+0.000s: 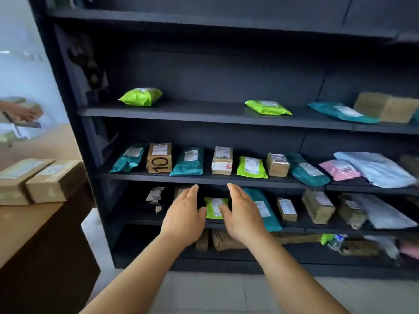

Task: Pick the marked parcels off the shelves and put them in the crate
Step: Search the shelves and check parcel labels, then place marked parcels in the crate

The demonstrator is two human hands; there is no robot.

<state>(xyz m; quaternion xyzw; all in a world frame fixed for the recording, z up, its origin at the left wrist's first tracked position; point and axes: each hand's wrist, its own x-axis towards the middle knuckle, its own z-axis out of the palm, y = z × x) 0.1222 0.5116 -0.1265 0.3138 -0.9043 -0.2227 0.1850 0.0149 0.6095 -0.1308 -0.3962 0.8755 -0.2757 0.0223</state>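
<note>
A dark shelf unit [204, 177] holds many parcels. A small lime-green bag parcel [215, 206] with a white label lies on the third shelf down. My left hand [184, 215] and my right hand [241, 213] reach out on either side of it, fingers straight, both empty. The right thumb overlaps the green parcel's right edge; whether it touches I cannot tell. A brown box marked 10 [159, 157] stands on the shelf above. No crate is in view.
Teal, green, pink and pale blue bags and brown boxes fill the shelves, with a teal bag [264, 209] just right of my right hand. Two cardboard boxes [38, 180] sit on a wooden table at left. Another person's hand [21, 112] shows far left.
</note>
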